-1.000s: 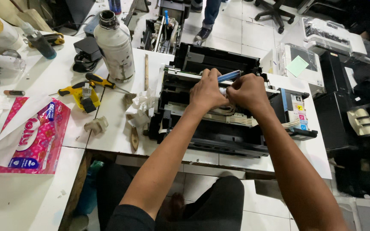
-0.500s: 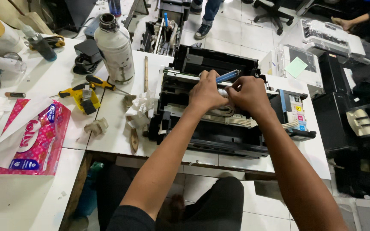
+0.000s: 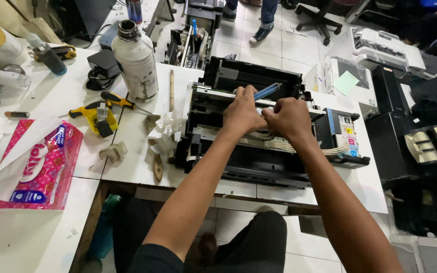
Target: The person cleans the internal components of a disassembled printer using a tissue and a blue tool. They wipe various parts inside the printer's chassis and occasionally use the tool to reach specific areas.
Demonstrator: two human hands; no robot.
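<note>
While the left hand (image 3: 242, 112) grips a blue syringe (image 3: 267, 91) over the opened printer (image 3: 259, 126) mid-table and the right hand (image 3: 289, 119) pinches beside it, a slip could spill ink inside

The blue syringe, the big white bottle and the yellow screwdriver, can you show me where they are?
blue syringe (image 3: 268, 91), head view, on its clear blue barrel above the left hand.
big white bottle (image 3: 137, 63), head view, on the middle of its body.
yellow screwdriver (image 3: 119, 100), head view, on its yellow-and-black handle.
</note>
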